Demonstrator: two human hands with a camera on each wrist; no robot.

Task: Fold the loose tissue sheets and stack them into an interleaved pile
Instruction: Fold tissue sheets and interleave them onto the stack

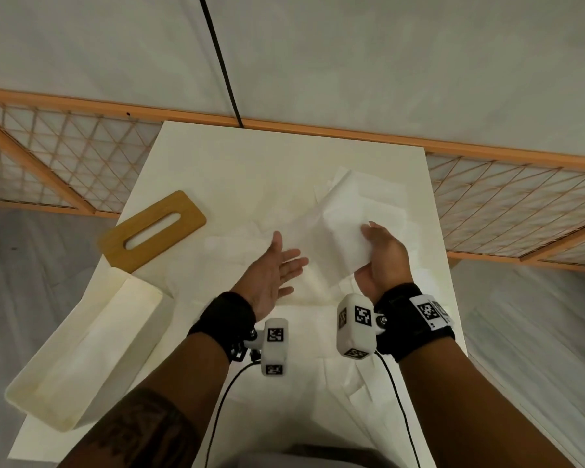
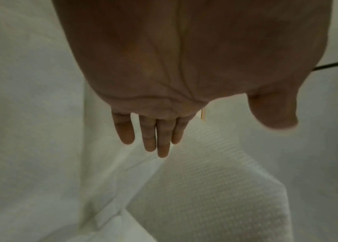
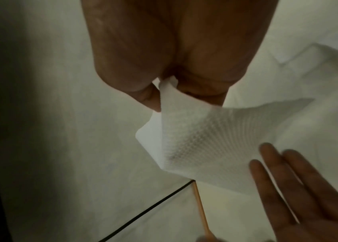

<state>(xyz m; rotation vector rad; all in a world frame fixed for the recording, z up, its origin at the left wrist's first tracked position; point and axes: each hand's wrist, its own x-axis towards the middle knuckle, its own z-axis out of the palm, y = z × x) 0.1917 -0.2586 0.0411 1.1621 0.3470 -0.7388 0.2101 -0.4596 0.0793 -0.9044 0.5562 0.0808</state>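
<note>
My right hand pinches a white embossed tissue sheet and holds it up above the table; in the right wrist view the tissue sheet hangs from my thumb and fingers. My left hand is palm up with straight fingers just left of the sheet, its fingertips at or under the sheet's edge; the left wrist view shows the left hand flat and holding nothing over the tissue sheet. More loose tissue sheets lie spread over the white table.
An open white tissue box sits at the table's left edge, and its wooden slotted lid lies beyond it. A wooden lattice screen runs behind the table. Camera cables trail from both wrists toward me.
</note>
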